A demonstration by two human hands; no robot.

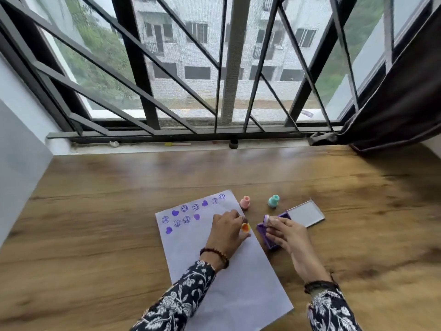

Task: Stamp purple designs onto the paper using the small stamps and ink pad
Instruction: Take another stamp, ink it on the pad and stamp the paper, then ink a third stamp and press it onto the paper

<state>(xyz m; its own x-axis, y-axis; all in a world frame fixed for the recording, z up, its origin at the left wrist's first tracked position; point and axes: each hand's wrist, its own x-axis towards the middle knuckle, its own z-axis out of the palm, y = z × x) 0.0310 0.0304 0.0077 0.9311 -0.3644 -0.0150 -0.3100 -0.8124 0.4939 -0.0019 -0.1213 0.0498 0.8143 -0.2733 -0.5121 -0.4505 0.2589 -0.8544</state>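
A white paper sheet (229,280) lies on the wooden table, with purple smiley and heart prints (188,215) along its far end. My left hand (226,231) rests on the sheet and pinches an orange stamp (245,227) at its right edge. My right hand (286,234) presses a purple stamp (266,219) down onto the purple ink pad (266,235), which sits just right of the paper with its grey lid (305,214) swung open. A pink stamp (245,202) and a teal stamp (273,201) stand upright beyond the pad.
The wooden table (107,211) runs to a window sill (181,145) with black bars behind it. A dark curtain (401,103) hangs at the right. A grey wall panel (21,163) borders the left side.
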